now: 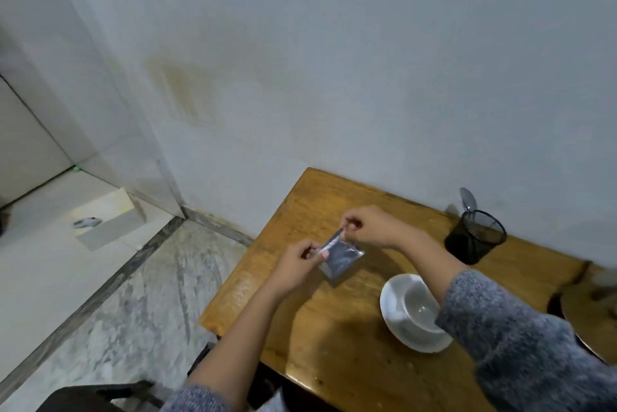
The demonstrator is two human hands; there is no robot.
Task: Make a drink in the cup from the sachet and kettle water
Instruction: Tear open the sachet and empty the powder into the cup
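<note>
Sleeved forearms nearest, you pinched the sachet (340,256) by its top edge between left hand (300,264) and right hand (370,228), both clamped to tear it, with the empty cup (419,308) waiting just below your right wrist.

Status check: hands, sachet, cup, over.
Both hands pinch the sachet top edge, left hand, right hand, above the table. Cup empty on saucer. Nothing in the way.
</note>
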